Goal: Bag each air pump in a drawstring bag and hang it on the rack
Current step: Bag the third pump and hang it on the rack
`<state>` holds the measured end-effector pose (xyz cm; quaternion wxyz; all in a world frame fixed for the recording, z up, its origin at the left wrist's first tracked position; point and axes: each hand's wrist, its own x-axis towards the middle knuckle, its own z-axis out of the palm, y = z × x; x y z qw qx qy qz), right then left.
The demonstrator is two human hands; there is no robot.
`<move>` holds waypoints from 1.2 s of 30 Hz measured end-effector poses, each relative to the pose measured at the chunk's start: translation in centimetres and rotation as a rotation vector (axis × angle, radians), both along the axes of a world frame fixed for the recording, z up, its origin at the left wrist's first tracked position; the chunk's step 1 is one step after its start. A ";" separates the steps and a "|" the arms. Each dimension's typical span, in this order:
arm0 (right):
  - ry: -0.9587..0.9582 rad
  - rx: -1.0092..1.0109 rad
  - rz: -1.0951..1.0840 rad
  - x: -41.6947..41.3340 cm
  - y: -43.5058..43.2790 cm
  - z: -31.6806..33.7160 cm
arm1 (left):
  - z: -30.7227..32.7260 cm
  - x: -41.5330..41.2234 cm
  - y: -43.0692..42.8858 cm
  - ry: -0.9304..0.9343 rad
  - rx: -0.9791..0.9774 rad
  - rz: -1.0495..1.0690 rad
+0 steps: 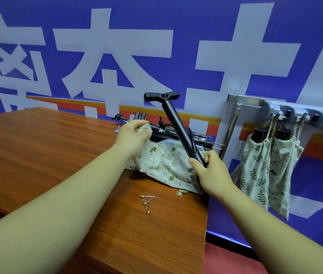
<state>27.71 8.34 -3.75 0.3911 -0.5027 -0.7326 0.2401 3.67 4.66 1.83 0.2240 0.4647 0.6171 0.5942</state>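
A black air pump (173, 123) with a T-handle leans up and to the left over the table's right end. My right hand (211, 171) grips its lower end, together with the edge of a cream drawstring bag (166, 165) printed with small gold figures. My left hand (134, 135) pinches the bag's other edge and lifts it. The bag lies crumpled on the table between my hands. More black pumps (176, 133) lie behind it against the wall. A metal hook rack (295, 112) on the wall at the right carries two leaf-print bags (267, 167) with pumps inside.
The wooden table (58, 155) ends just right of the bag. Three small metal inflating needles (147, 203) lie near its front right part. A blue banner wall with large white characters stands behind. Red floor shows at the lower right.
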 end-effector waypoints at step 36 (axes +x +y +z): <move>0.613 -0.187 0.084 30.7 -9.6 -3.0 | -5.9 35.0 -3.0 -0.208 -0.458 -0.866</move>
